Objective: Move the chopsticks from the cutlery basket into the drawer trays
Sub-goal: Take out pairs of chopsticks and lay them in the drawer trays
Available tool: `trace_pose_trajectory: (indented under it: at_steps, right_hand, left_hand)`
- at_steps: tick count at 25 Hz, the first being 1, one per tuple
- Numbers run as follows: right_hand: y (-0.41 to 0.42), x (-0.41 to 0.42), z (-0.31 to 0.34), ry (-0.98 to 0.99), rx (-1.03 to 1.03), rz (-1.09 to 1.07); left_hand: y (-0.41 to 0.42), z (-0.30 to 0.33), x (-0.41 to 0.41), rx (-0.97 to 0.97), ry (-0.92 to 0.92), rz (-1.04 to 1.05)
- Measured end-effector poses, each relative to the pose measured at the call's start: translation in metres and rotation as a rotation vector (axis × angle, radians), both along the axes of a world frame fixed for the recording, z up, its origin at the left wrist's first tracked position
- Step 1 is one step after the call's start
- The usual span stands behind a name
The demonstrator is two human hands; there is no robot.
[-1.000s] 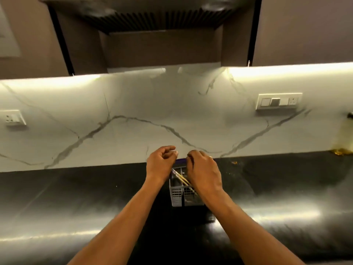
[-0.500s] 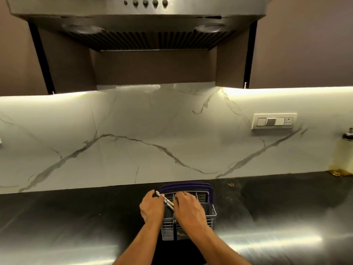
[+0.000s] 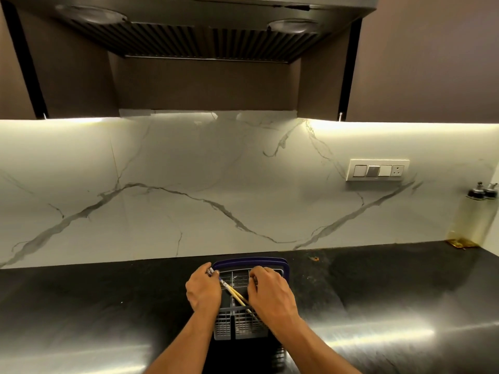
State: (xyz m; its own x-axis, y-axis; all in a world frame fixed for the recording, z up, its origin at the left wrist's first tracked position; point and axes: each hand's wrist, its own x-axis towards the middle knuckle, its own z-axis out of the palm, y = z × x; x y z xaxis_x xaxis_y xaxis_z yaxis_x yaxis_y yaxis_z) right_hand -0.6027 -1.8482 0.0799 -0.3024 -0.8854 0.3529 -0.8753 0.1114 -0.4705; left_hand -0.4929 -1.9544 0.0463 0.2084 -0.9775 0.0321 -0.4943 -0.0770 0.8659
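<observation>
A grey cutlery basket (image 3: 237,326) with a dark blue handle stands on the black counter, low in the middle of the head view. A pair of light wooden chopsticks (image 3: 234,292) with patterned tops slants across the basket's top. My left hand (image 3: 203,290) is closed around their upper, patterned ends at the basket's left edge. My right hand (image 3: 271,292) hovers over the basket's right side with fingers curled at the chopsticks' lower part; whether it grips them is hidden. No drawer or tray is in view.
The dark counter (image 3: 108,306) runs left and right, backed by a white marble wall. A switch panel (image 3: 378,170) sits on the wall at right. Two oil bottles (image 3: 471,220) stand at the far right. An extractor hood (image 3: 213,31) hangs overhead.
The camera has tilted up, so hands and basket sit lower in view. My hands have drawn slightly apart, and more of the chopsticks shows between them.
</observation>
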Motion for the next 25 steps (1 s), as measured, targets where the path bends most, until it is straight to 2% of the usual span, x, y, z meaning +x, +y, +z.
trace_pose_trajectory:
  at_steps: [3, 9, 14, 17, 25]
  right_hand:
    - [0.006, -0.007, -0.004, -0.016, 0.014, -0.017]
    - [0.011, -0.002, 0.001, -0.061, 0.021, 0.004]
    - [0.012, 0.010, 0.023, -0.158, -0.025, 0.048]
    - [0.012, 0.018, 0.048, -0.229, -0.062, 0.102]
    - [0.024, 0.028, 0.107, -0.267, -0.257, 0.144]
  left_hand:
    - [-0.004, -0.004, 0.004, -0.003, -0.023, 0.022]
    - [0.013, 0.034, 0.023, -0.069, 0.108, -0.047]
    - [0.022, 0.100, 0.044, -0.345, 0.066, -0.202]
    - [0.034, 0.148, 0.052, -0.471, 0.112, -0.334]
    - [0.072, 0.225, 0.060, -0.552, 0.260, -0.544]
